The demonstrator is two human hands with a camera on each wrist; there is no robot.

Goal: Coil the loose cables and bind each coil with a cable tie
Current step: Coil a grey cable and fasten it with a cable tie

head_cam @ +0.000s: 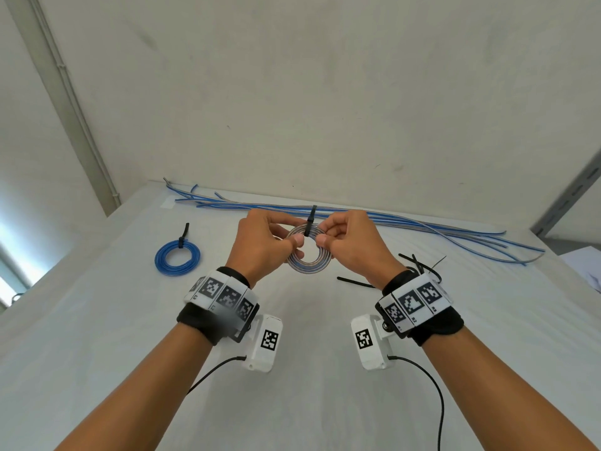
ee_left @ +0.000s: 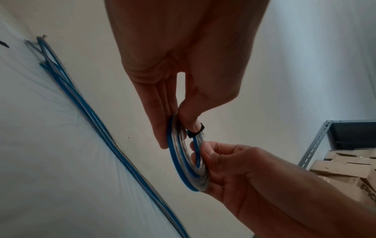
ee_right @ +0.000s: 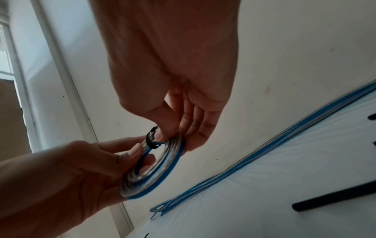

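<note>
Both hands hold a flat coil of blue and clear cable (head_cam: pixel 309 260) upright above the white table (head_cam: pixel 292 402). A black cable tie (head_cam: pixel 309 222) wraps the coil's top, its tail sticking up. My left hand (head_cam: pixel 294 234) pinches the coil just left of the tie, thumb in front and fingers behind. My right hand (head_cam: pixel 323 234) pinches it just right of the tie. In the left wrist view my left hand's thumb (ee_left: pixel 189 120) touches the tie (ee_left: pixel 196 132) on the coil (ee_left: pixel 179 169). In the right wrist view my right hand (ee_right: pixel 179 133) grips the coil (ee_right: pixel 162 165) beside the tie (ee_right: pixel 150 138).
A blue coil bound with a black tie (head_cam: pixel 177 257) lies at the left. Several loose blue and clear cables (head_cam: pixel 406 222) stretch along the wall at the back. Spare black cable ties (head_cam: pixel 419 265) lie behind my right wrist. A metal shelf with cardboard boxes (ee_left: pixel 346 169) stands to the right.
</note>
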